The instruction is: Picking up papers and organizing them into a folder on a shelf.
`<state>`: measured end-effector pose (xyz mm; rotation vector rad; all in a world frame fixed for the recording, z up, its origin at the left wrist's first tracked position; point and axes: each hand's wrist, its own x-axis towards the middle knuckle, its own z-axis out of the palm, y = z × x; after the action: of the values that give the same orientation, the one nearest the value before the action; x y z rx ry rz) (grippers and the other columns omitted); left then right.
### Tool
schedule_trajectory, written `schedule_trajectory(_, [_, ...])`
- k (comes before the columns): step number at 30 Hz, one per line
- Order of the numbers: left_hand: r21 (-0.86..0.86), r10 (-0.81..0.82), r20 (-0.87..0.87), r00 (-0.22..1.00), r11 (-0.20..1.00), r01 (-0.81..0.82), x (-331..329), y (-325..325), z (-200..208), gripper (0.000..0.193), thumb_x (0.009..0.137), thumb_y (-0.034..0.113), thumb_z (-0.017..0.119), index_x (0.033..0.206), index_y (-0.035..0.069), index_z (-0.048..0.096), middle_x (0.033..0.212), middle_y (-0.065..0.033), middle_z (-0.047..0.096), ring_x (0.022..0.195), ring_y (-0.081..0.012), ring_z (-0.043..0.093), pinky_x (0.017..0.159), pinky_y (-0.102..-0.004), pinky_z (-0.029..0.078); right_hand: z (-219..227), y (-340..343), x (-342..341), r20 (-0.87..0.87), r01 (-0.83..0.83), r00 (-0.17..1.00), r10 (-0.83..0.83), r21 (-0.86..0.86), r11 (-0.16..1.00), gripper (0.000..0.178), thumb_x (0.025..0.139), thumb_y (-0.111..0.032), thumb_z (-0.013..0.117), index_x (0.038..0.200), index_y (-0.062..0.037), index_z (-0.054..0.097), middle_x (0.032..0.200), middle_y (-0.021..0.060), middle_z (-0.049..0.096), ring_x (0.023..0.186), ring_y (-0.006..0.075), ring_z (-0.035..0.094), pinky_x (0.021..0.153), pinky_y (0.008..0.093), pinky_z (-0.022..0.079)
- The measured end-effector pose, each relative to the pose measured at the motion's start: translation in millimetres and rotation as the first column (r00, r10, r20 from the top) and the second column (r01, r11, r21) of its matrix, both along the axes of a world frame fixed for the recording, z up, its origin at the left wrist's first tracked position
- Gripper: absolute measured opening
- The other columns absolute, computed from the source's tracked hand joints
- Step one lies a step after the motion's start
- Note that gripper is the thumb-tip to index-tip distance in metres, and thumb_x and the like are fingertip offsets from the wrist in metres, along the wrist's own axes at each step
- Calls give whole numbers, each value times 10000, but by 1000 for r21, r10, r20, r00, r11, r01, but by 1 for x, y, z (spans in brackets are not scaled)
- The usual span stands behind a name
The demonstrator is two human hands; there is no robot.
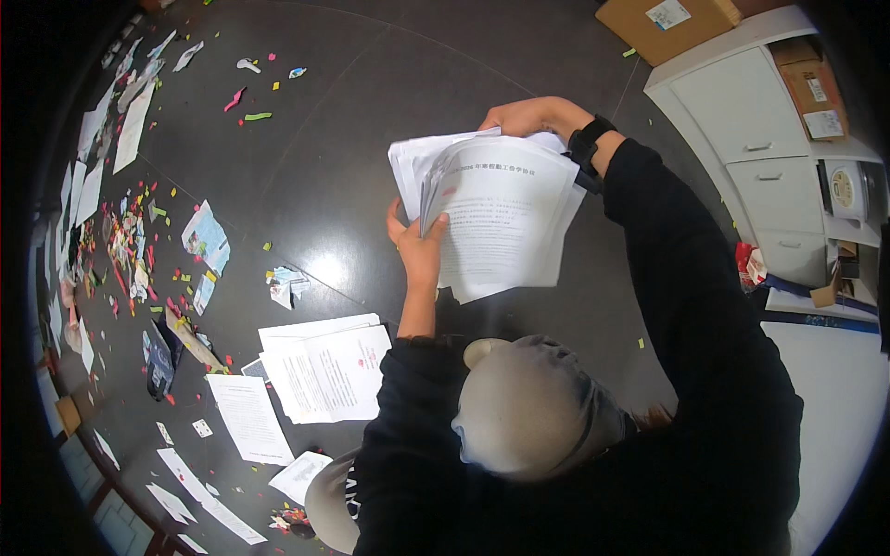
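Note:
A thick sheaf of printed papers [505, 208] is held up off the dark floor in front of me. My left hand [422, 246] grips its left side, thumb across the front sheet and fingers at the edge. At the far edge, my right hand [528, 116] is closed on the top of the sheets, its fingers partly hidden behind them. The sheets fan apart at the left, and the front one shows dense print with a small red mark. To the left of my knees, a loose stack of printed sheets [329, 371] lies on the floor.
Another printed sheet [248, 417] lies left of the stack. Confetti and scraps [130, 241] litter the left floor, with a crumpled blue-white paper [207, 236] nearby. On the right stands a white cabinet [742, 102]; a cardboard box [663, 28] sits at the far right.

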<state>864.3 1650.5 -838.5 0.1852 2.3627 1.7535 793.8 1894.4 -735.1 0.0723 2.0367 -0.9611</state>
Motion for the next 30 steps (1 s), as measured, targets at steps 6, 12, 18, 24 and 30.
schedule_trajectory(6, [-83,-19,32,999,996,22,11,2,-4,575,610,185,729,1087,-26,488,1263,-165,223,1109,-308,347,913,-349,323,-20,4,15,109,62,993,-47,-131,989,339,599,-92,651,927,-15,617,871,120,619,699,209,593,617,291,450])
schedule_trajectory(12, [191,-180,198,964,971,142,-5,-13,-30,629,561,171,752,1073,-42,455,1138,-178,454,1005,-235,490,818,-305,402,-22,4,37,140,125,985,-99,-189,974,388,557,-138,683,916,-5,621,843,110,626,667,184,599,600,262,444])
schedule_trajectory(18, [221,-344,523,780,939,266,3,-32,-14,380,592,148,725,902,-27,590,776,-106,618,705,-169,583,665,-276,444,-34,-6,52,-40,-136,991,131,-157,978,386,569,-124,613,929,8,576,833,91,611,766,139,534,709,278,421])
schedule_trajectory(24, [39,-334,195,922,942,333,25,-1,28,287,586,276,690,787,77,641,663,-139,593,636,-282,579,611,-338,450,-1,37,120,214,560,826,-521,-408,720,543,773,-301,542,1201,6,412,1051,103,552,947,158,521,828,257,400])
schedule_trajectory(30, [280,-175,55,983,948,153,-17,-16,110,232,604,96,714,818,42,638,685,-113,617,587,-134,566,594,-249,439,-46,69,124,451,711,413,-792,-703,-29,533,824,-432,442,1197,-53,397,1173,98,455,1050,222,455,846,329,420])
